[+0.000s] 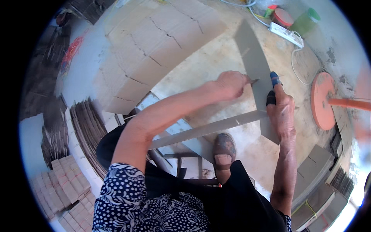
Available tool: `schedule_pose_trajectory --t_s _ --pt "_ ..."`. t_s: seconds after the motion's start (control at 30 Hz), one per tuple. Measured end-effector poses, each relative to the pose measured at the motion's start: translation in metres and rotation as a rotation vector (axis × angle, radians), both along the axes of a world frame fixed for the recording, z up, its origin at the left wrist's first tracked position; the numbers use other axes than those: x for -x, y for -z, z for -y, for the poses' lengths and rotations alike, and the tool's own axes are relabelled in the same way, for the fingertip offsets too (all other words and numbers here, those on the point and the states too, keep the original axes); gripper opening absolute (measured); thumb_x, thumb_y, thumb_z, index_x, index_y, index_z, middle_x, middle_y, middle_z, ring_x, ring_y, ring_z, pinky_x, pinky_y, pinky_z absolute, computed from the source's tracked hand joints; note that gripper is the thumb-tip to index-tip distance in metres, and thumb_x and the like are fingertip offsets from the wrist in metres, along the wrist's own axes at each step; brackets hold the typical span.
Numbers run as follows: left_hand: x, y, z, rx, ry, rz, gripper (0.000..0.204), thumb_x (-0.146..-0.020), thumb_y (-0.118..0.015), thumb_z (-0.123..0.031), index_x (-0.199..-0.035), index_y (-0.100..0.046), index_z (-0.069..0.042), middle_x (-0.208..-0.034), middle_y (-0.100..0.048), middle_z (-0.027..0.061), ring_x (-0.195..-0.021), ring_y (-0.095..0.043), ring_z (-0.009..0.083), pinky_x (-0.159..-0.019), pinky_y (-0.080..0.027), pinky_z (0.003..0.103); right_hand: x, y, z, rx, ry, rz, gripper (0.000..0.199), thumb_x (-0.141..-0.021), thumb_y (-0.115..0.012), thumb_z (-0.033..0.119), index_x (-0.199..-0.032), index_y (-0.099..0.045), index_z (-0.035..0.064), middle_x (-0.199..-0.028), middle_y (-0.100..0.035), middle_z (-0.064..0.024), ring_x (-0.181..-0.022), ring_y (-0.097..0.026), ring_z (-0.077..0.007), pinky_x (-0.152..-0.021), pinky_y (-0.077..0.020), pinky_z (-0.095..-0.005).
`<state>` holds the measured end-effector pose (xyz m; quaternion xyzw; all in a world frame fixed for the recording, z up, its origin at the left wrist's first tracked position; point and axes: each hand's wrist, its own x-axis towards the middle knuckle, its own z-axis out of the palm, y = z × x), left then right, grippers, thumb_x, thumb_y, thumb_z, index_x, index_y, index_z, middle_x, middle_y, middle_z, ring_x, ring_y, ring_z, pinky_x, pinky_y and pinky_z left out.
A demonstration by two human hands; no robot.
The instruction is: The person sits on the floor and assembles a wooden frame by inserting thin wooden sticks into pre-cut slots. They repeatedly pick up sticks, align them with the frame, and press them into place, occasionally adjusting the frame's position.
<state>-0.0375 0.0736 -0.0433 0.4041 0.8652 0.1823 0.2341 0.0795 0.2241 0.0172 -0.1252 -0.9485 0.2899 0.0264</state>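
Closest to the lens sits the person's own dark, white-dotted sleeve (127, 201), with black trousers (235, 201) below it and one sandalled foot (224, 149) planted on the concrete floor (216, 58).

Across the upper left lies a broad spread of flattened brown cardboard sheets (154, 42), leaning over a pale surface. Bundles of folded card (87, 127) stand on edge at the left, with stacks of small pinkish boxes (62, 185) lower down. More grey flat pieces (317, 181) pile up at the lower right.

At the centre is the grey cardboard sheet (253, 62), held up over the floor and folded so that one long strip runs down toward the knees while a wider panel rises toward the top of the view. The left hand (230, 84) is closed in a fist on a thin tool (254, 81) whose tip touches the grey panel. The right hand (280, 110) pinches the same sheet at its fold, the grip closed on the card; one fingertip wears a blue cover and another a black one.

An orange disc (322, 100) with an orange handle lies to the right. A white power strip (286, 34) with its cable lies near the top, beside a red-lidded container (283, 17) and a green jar (306, 20).
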Motion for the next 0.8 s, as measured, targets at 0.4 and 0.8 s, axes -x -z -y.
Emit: schedule_pose_trajectory --t_s 0.4,0.8 --pt "-0.016 -0.012 -0.002 0.092 0.026 0.035 0.021 -0.075 -0.055 -0.003 -0.094 -0.064 -0.003 -0.089 -0.065 0.0183 -0.092 -0.063 0.0351 -0.078 -0.05 0.045 -0.021 0.031 0.006 -0.181 -0.087 0.02 0.052 -0.071 -0.058 -0.002 -0.123 -0.051 0.0047 -0.072 -0.062 -0.0176 -0.069 -0.062 -0.0359 -0.06 -0.0488 -0.0447" --pt "0.066 -0.037 0.072 -0.173 -0.442 0.106 0.071 -0.08 -0.068 -0.032 -0.137 -0.037 -0.004 -0.132 -0.047 0.0225 -0.126 -0.042 0.0362 -0.106 -0.034 0.038 -0.01 0.039 0.002 -0.107 -0.176 0.07 0.065 -0.07 -0.057 -0.005 -0.132 -0.039 -0.0002 -0.081 -0.062 -0.0212 -0.073 -0.062 -0.04 -0.064 -0.0499 -0.0459"
